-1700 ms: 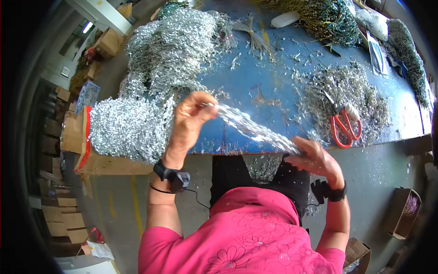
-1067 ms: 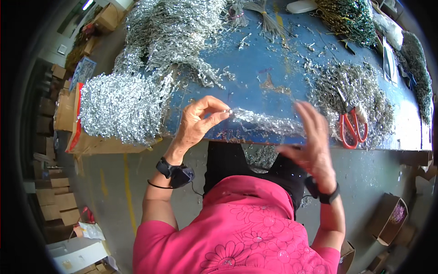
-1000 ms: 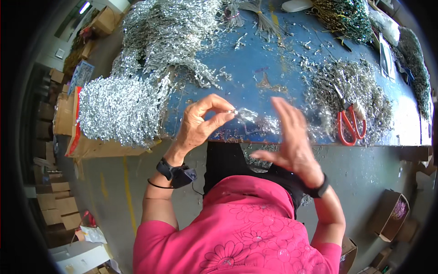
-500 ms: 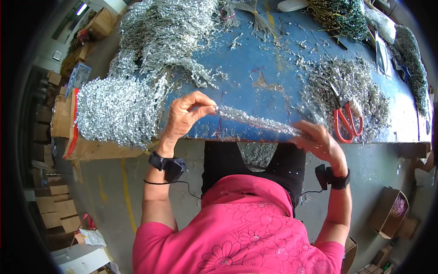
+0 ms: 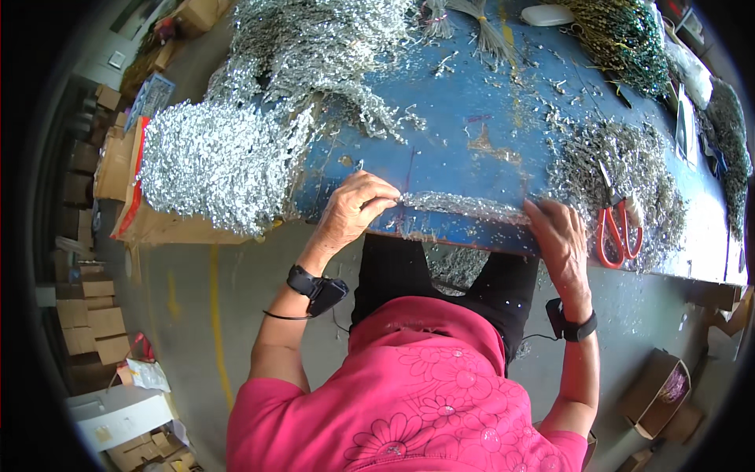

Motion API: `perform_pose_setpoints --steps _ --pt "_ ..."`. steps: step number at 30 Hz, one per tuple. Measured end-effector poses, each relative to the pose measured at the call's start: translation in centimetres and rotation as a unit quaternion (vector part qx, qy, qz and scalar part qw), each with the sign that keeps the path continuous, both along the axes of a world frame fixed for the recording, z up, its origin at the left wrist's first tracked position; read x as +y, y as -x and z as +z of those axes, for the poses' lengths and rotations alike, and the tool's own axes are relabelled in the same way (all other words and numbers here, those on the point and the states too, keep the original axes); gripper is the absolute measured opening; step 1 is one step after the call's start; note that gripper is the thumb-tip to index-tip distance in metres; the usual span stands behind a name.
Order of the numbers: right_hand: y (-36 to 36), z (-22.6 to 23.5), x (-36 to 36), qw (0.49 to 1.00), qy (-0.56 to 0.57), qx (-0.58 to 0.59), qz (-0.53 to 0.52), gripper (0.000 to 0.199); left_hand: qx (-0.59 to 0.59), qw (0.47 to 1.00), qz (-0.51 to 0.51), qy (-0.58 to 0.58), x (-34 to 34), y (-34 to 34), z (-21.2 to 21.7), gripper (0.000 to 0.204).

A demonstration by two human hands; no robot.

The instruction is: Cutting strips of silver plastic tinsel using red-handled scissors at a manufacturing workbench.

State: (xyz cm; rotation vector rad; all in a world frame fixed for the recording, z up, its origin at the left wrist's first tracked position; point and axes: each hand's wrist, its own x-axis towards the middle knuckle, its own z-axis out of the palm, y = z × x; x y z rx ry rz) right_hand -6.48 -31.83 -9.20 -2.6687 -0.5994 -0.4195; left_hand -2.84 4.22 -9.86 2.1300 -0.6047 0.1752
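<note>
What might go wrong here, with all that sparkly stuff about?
The right hand might knock the red-handled scissors, whose handles lie near the table's front edge. The thin silver bundle could slip or fray, as the left hand has only its end in the fingertips. Bits from the silver heap at the front edge may fall.

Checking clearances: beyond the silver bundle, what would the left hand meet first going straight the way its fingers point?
Probably the right hand, at the far end of the silver bundle; depth is unclear.
</note>
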Motion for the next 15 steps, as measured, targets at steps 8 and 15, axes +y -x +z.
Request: perform_pose_setpoints --steps 8,15 --pt "0.5 0.1 -0.7 0.999 -0.021 0.028 0.004 0.048 -0.064 0.998 -0.014 -0.008 0.0 0.1 -0.1 0.018" --pt "0.9 0.3 -1.2 0.999 -0.037 0.004 -0.008 0.046 -0.089 0.996 0.006 -0.02 -0.1 0.0 -0.2 0.021"
